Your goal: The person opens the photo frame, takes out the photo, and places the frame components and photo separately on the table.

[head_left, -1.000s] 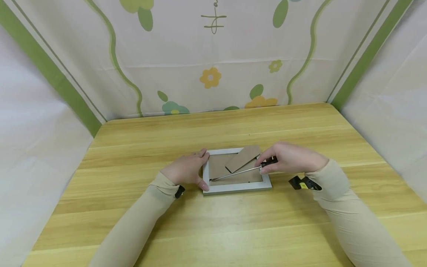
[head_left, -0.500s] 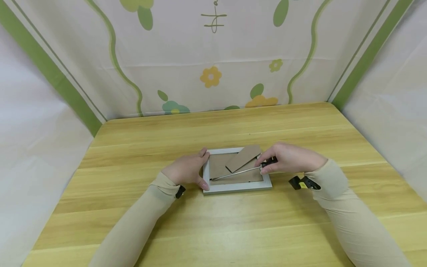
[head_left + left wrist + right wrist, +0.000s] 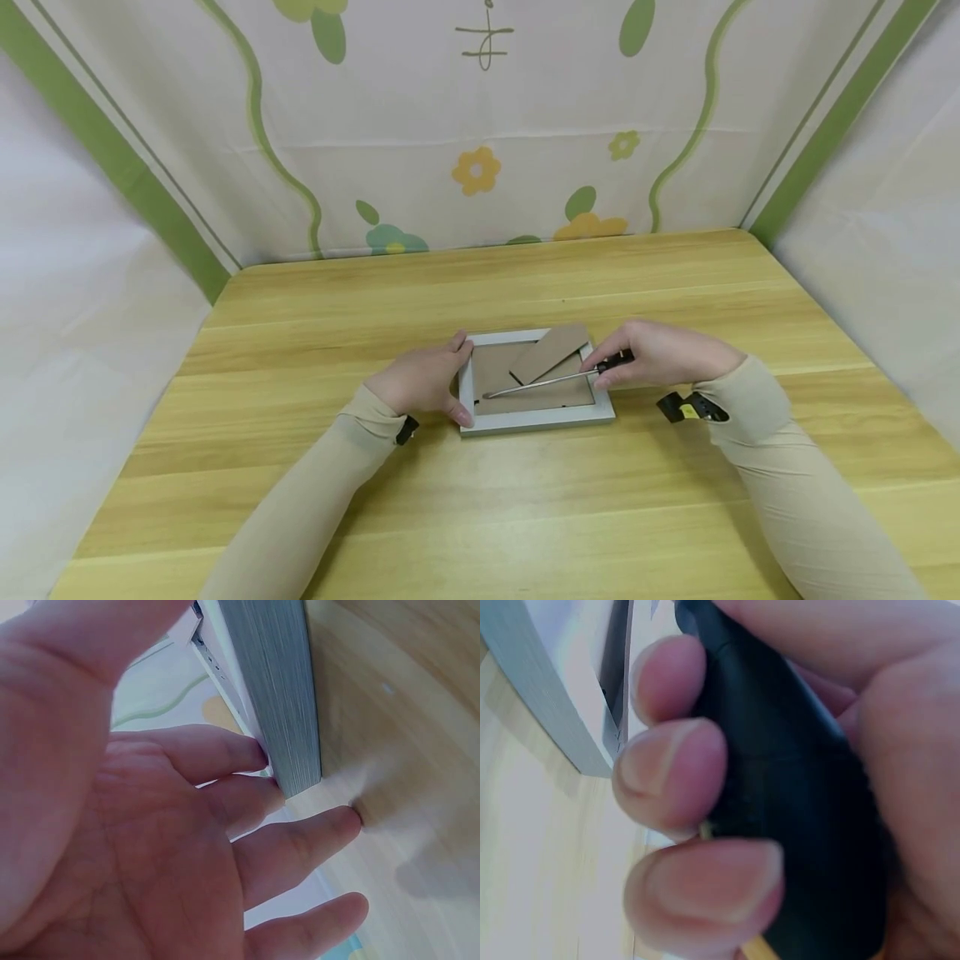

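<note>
A white picture frame [image 3: 540, 421] lies face down on the table, its brown backing board [image 3: 492, 365] showing. Across the board slants a brown stand flap [image 3: 549, 354]. My left hand [image 3: 420, 382] holds the frame's left end, thumb at the near corner and fingers at the far one; the left wrist view shows fingertips touching the grey frame side [image 3: 274, 690]. In my right hand [image 3: 667, 354] is a screwdriver [image 3: 547, 382], its black handle [image 3: 795, 787] wrapped by curled fingers. The shaft points left, tip near a small dark tab [image 3: 476, 402] at the board's near-left corner.
The wood-grain table [image 3: 495, 517] extends around the frame on every side. A flower-printed cloth [image 3: 375, 167] hangs behind it, with pale cloth walls at left and right. Black straps [image 3: 686, 407] sit on the wrists.
The screwdriver tip has shifted slightly right and away from the dark tab, the right hand moving a little to the right with it. The left hand keeps its place on the frame.
</note>
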`<state>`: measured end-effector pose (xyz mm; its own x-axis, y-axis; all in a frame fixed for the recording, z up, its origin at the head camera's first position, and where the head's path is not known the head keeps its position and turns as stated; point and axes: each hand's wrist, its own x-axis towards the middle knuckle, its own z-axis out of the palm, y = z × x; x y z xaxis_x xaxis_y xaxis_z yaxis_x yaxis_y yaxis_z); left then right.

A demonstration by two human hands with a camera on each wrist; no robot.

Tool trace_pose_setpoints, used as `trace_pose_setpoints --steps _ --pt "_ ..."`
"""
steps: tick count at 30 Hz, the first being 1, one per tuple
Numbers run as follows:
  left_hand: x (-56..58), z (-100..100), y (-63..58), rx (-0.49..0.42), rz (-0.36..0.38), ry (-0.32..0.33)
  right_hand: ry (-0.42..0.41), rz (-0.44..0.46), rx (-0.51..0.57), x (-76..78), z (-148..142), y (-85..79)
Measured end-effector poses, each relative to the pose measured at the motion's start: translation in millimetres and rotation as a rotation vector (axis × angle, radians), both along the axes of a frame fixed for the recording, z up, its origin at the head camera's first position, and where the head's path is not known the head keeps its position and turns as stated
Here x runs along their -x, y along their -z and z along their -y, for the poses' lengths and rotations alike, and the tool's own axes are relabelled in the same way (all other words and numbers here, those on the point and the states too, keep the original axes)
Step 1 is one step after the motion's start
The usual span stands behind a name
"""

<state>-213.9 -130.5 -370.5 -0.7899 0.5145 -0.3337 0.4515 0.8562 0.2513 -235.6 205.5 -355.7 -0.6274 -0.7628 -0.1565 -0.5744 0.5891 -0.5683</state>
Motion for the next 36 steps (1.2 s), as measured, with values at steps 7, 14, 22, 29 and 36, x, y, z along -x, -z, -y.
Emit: trace_pose_setpoints --steps 7,14,22,29,36 --pt "0.3 1 0.1 -0.004 0.0 0.0 -0.006 0.007 -0.003 0.5 3 0.8" --pt "1.1 0 0.2 -0.002 0.015 -0.003 -0.013 0.005 0.003 0.5 3 2.3" --pt "1.3 -1 0.9 0.0 0.006 -0.011 -0.009 0.03 0.014 0.8 5 3.2" --pt "1.3 -2 2.1 0.002 -0.011 -0.006 -0.003 0.047 0.032 -0.2 8 5.4" --pt "1.1 -3 3.2 -0.002 -0.028 0.003 -0.01 0.02 0.031 -6.4 14 -0.3"
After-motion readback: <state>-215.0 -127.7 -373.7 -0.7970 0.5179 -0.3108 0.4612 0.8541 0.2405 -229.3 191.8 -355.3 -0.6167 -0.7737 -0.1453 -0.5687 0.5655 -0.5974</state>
